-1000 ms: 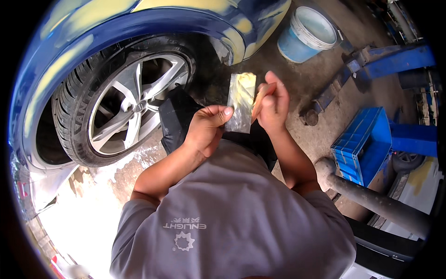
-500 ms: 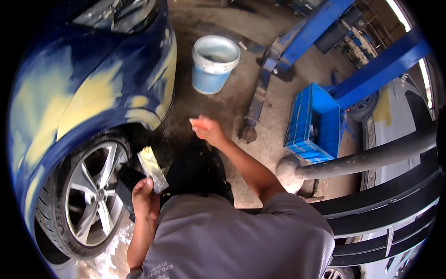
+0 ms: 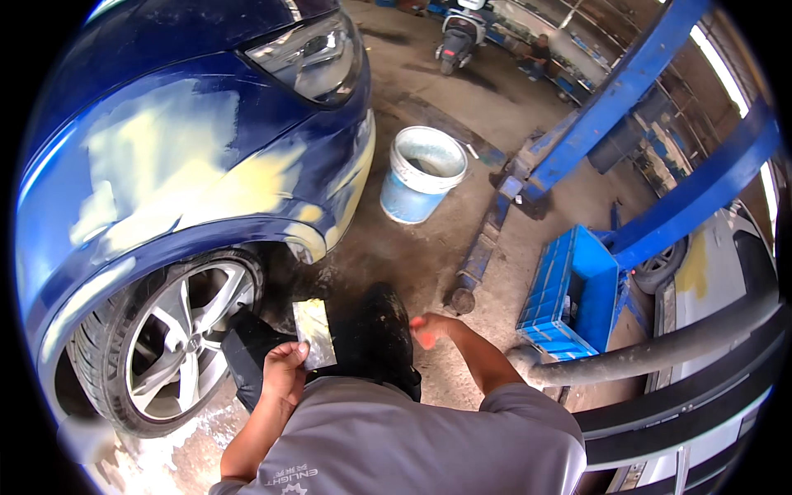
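Observation:
Between thumb and fingers, my left hand (image 3: pixel 283 375) grips a flat, shiny grey putty plate (image 3: pixel 317 338) smeared with yellow filler along its far end. My right hand (image 3: pixel 439 324) is closed on a small orange-red piece (image 3: pixel 423 338), blurred, its kind unclear; it stands apart from the plate, to its right. Both hands are above my dark-trousered legs. To the left, the dark blue car fender (image 3: pixel 272 115) carries patches of pale yellow filler (image 3: pixel 264 181) above the wheel arch. Below the arch sits the silver-spoked wheel (image 3: pixel 194 342), beside my left hand.
A white-and-blue bucket (image 3: pixel 421 186) stands ahead on the wet floor. To the right are a blue crate (image 3: pixel 544 301), a blue lift post (image 3: pixel 615 99) and its low arm (image 3: pixel 483 247). A black bumper part (image 3: pixel 685 388) lies close on my right. Far off are a scooter (image 3: pixel 459 41) and a person (image 3: pixel 536 58).
My view has tilted up, so the headlight, scooter and far person now show. The right hand has dropped lower and to the right. My left hand still holds the plate, now more upright.

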A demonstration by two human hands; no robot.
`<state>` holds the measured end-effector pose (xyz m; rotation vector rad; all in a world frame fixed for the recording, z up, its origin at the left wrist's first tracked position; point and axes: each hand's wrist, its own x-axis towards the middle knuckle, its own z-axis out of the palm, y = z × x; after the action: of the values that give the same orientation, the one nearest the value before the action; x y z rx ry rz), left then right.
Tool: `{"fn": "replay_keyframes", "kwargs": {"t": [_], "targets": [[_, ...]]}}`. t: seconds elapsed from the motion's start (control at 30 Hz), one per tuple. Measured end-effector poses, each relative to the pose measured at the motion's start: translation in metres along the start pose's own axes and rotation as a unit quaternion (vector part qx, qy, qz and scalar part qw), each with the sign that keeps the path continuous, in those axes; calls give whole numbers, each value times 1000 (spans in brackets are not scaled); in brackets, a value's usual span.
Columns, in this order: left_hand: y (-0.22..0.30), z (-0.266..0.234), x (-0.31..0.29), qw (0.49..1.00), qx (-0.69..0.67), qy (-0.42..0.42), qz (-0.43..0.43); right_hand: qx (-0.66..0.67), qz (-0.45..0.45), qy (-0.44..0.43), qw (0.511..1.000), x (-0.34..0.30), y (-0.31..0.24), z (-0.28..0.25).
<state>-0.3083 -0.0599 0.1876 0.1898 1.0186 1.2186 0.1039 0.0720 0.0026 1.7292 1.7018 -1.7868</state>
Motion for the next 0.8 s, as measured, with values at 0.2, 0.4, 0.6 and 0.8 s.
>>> {"fn": "replay_keyframes", "kwargs": {"t": [0.2, 0.4, 0.6, 0.8], "targets": [[-6, -5, 2, 993, 32, -16, 111, -73, 71, 122, 987, -24, 17, -13], [2, -2, -10, 962, 120, 15, 246, 315, -248, 240, 884, -42, -100, -9], [28, 7, -34, 923, 185, 48, 334, 1, -429, 387, 816, -121, -253, 89], [40, 21, -61, 891, 220, 72, 391, -124, -678, 390, 610, -140, -323, 116]]}}
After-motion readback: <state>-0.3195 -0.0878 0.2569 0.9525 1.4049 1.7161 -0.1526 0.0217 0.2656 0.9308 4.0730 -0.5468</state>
